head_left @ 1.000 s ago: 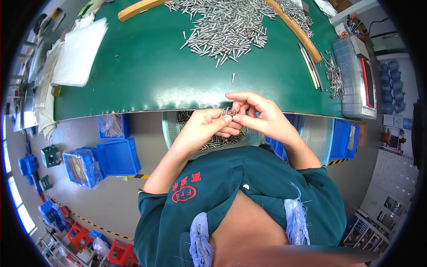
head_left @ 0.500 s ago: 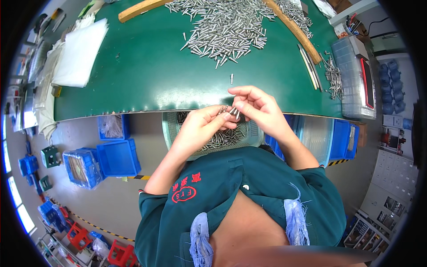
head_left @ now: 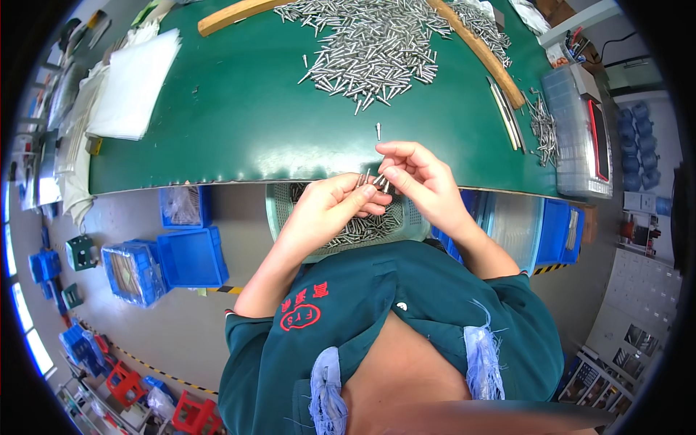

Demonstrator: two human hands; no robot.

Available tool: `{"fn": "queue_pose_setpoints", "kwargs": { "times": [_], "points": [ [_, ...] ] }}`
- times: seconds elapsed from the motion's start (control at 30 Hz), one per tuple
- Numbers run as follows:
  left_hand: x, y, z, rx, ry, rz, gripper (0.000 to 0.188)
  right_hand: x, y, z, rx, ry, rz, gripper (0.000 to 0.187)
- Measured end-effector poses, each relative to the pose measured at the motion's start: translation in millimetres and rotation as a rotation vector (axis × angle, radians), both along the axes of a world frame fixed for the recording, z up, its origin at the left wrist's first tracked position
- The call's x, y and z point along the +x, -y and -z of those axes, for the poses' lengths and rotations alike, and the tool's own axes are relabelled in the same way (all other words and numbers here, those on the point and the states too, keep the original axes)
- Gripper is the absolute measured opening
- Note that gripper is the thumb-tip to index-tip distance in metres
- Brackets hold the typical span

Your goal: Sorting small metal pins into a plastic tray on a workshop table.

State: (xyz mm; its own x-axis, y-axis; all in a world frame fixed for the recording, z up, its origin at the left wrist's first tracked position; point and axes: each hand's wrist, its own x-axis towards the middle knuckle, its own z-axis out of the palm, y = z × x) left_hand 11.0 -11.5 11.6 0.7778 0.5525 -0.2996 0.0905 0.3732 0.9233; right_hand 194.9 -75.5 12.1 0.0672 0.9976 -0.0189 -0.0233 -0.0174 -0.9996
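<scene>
Several small metal pins (head_left: 367, 177) sit in the fingers of my left hand (head_left: 335, 201), which is closed around them. My right hand (head_left: 420, 181) meets it at the table's front edge, thumb and forefinger pinching a metal pin (head_left: 379, 179). Below both hands is a pale green plastic basket (head_left: 415, 226) holding many metal pins (head_left: 366, 226), partly hidden by my hands. One single pin (head_left: 378, 131) lies on the green table (head_left: 239, 138) just beyond my right fingertips. Farther back spreads a large heap of the same pins (head_left: 377, 54).
Wooden bars (head_left: 482, 54) flank the heap. Pen-like rods (head_left: 507, 114), a smaller pile of metal parts (head_left: 540, 127) and a clear plastic box (head_left: 569, 130) lie at the right. White sheets (head_left: 138, 90) rest at the left. Blue bins (head_left: 192, 257) stand on the floor.
My hands stay together over the basket; the right fingers have shifted slightly at the pins. The view has moved a little, and the heap looks the same.
</scene>
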Motion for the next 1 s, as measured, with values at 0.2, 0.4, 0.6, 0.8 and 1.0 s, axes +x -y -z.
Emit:
{"fn": "queue_pose_setpoints", "kwargs": {
  "times": [0.2,0.4,0.6,0.8,1.0],
  "points": [
    [1.0,2.7,0.8,0.075,-0.049,-0.043,0.025,-3.8,-0.8,0.1,0.331,0.495,0.037,0.036],
    [0.1,1.6,6.3,0.039,-0.021,-0.054,0.025,-3.6,-1.0,-2.9,0.371,0.593,0.04,0.039],
    [1.2,2.8,4.8,0.017,-0.019,-0.052,0.027,-3.5,1.3,0.0,0.24,0.389,0.022,0.035],
    [-4.1,-3.4,-2.4,0.059,0.037,-0.091,0.026,4.6,-4.4,-5.3,-0.264,-0.385,-0.039,0.033],
    [-9.9,-7.8,-2.3,0.11,0.057,-0.16,0.026,9.0,1.0,-10.3,-0.229,-0.229,-0.198,0.023]
  ]
}}
